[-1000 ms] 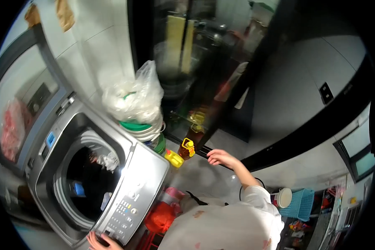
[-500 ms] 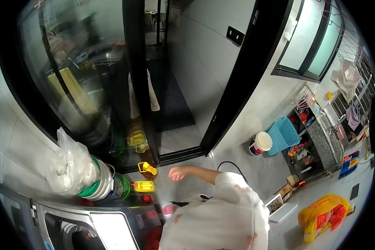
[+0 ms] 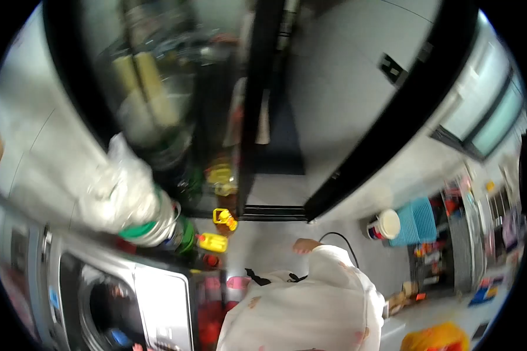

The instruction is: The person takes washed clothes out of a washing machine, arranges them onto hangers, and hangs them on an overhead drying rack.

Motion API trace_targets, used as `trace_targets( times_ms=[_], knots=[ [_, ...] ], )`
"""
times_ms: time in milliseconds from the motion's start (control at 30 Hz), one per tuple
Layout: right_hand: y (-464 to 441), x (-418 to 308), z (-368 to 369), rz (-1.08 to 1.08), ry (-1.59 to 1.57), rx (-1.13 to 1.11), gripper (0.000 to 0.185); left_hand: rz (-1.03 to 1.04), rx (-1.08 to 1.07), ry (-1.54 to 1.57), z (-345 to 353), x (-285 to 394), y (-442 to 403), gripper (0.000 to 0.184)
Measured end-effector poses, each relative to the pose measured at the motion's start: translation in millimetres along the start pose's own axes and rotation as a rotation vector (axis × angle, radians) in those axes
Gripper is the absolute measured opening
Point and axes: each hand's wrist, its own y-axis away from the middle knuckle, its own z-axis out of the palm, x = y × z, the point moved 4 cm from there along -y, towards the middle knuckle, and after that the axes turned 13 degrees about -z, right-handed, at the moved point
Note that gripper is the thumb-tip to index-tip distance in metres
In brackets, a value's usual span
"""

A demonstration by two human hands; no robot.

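Note:
My right hand [image 3: 304, 246] hangs over the grey floor in front of the white sleeve, touching nothing visible. Motion smears its fingers, so their pose is unclear. Only the fingertips of my left hand [image 3: 139, 347] show at the bottom edge, by the opening of the washing machine [image 3: 163, 304]; the rest is out of view. The machine's lid stands up, and dark laundry [image 3: 114, 307] lies in the drum. Past its far side are a yellow bottle [image 3: 212, 242], an oil jug [image 3: 225, 221] with a yellow handle, and a bucket [image 3: 158, 225] under a clear plastic bag [image 3: 114, 196].
A black-framed glass door [image 3: 252, 117] and its threshold lie ahead. To the right are a white bucket [image 3: 385, 224], a blue basket [image 3: 414, 221] and a black hose [image 3: 344, 238]. A yellow bag [image 3: 436, 338] lies at the lower right. Pink slippers [image 3: 238, 282] show near the body.
The view has swung right from the washing machine, then partly back left. My right hand is lower and nearer my body. My left hand has almost left the view.

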Motion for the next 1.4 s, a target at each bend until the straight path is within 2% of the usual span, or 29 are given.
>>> trace_targets(
  times_ms=[100, 167, 200, 300, 333, 400, 467, 533, 600, 667, 733, 767, 833, 900, 933, 967, 1000, 1067, 1133, 1167, 1200, 1233, 1267, 1300, 1333, 1367, 1400],
  knots=[
    [-45.8, -34.6, -1.7, 0.104, 0.076, -0.065, 0.028, -0.015, 0.126, -0.054, -22.6, -4.1, 10.5, 0.020],
    [-52.5, -106.9, 0.2, -0.195, -0.055, -0.231, 0.034, -0.038, 0.195, -0.149, -43.8, -6.0, 20.9, 0.019],
    [-34.8, -170.9, 8.4, -0.261, 0.024, -0.300, 0.031, -0.071, 0.243, -0.196, -52.9, -8.8, 28.2, 0.019],
    [29.1, -334.8, 46.8, -0.537, -0.045, -0.787, 0.027, -0.162, 0.352, -0.275, -83.5, -12.4, 52.7, 0.018],
    [45.5, -373.0, 60.0, -0.555, -0.036, -0.814, 0.029, -0.171, 0.374, -0.288, -92.2, -14.1, 59.8, 0.018],
    [80.3, -430.0, 75.7, -0.690, 0.018, -1.098, 0.028, -0.285, 0.453, -0.348, -107.7, -10.7, 79.1, 0.018],
    [116.0, -478.5, 98.3, -0.855, 0.032, -1.395, 0.036, -0.354, 0.519, -0.399, -120.5, -16.6, 95.0, 0.019],
    [144.4, -510.2, 122.1, -0.992, 0.037, -1.567, 0.033, -0.413, 0.573, -0.411, -129.6, -19.4, 108.2, 0.018],
    [169.2, -529.8, 151.0, -1.087, -0.009, -1.643, 0.033, -0.435, 0.596, -0.433, -133.9, -29.9, 122.0, 0.018],
    [181.2, -555.7, 179.7, -1.142, 0.017, -1.652, 0.034, -0.449, 0.603, -0.436, -134.1, -39.0, 119.2, 0.018],
    [193.8, -584.1, 210.5, -1.171, 0.237, -1.625, 0.035, -0.435, 0.611, -0.456, -136.4, -47.0, 107.6, 0.019],
    [200.7, -602.3, 232.6, -1.212, 0.445, -1.612, 0.034, -0.414, 0.614, -0.470, -139.6, -51.6, 94.5, 0.020],
    [211.2, -633.2, 293.9, -1.268, 0.729, -1.521, 0.030, -0.402, 0.598, -0.471, -144.0, -61.1, 66.1, 0.024],
    [201.6, -661.0, 371.2, -1.191, 0.970, -1.488, 0.030, -0.470, 0.545, -0.545, -144.7, -80.4, 42.8, 0.036],
    [180.7, -671.8, 410.7, -1.159, 1.104, -1.407, 0.028, -0.503, 0.530, -0.622, -142.6, -87.5, 34.1, 0.039],
    [157.6, -682.9, 448.9, -1.238, 1.336, -1.244, 0.023, -0.565, 0.499, -0.620, -137.6, -100.3, 29.8, 0.044],
    [108.3, -689.0, 492.2, -1.348, 1.397, -1.131, 0.023, -0.603, 0.459, -0.726, -133.2, -103.5, 24.6, 0.047],
    [38.4, -691.9, 548.1, -1.107, 1.617, -0.861, 0.021, -0.636, 0.440, -0.687, -136.2, -106.3, 20.8, 0.050],
    [-19.4, -683.5, 577.0, -1.001, 1.561, -0.609, 0.020, -0.640, 0.430, -0.642, -138.2, -106.9, 21.5, 0.052],
    [-53.9, -675.2, 587.5, -0.988, 1.402, -0.517, 0.021, -0.640, 0.417, -0.636, -137.9, -106.6, 20.3, 0.053],
    [-121.2, -657.9, 605.5, -0.894, 1.134, -0.517, 0.036, -0.635, 0.409, -0.638, -139.2, -107.0, 19.2, 0.053],
    [-149.6, -635.5, 607.5, -0.810, 0.874, -0.547, 0.034, -0.635, 0.415, -0.632, -140.0, -108.6, 19.4, 0.054],
    [-275.6, -609.1, 629.8, -0.943, 0.925, -0.486, 0.032, -0.617, 0.419, -0.615, -141.0, -110.0, 20.3, 0.054],
    [-214.6, -581.2, 611.7, -0.589, 0.548, -0.624, 0.031, -0.619, 0.423, -0.605, -141.5, -110.4, 19.7, 0.053],
    [-188.5, -574.5, 598.0, -0.450, 0.576, -0.488, 0.033, -0.623, 0.422, -0.593, -141.2, -109.5, 19.4, 0.053],
    [-225.5, -558.0, 610.6, -0.466, 0.424, -0.538, 0.037, -0.627, 0.413, -0.607, -141.9, -108.5, 18.0, 0.052],
    [-223.5, -557.8, 613.0, -0.456, 0.368, -0.579, 0.042, -0.627, 0.406, -0.616, -141.9, -107.4, 15.9, 0.051]
  ],
)
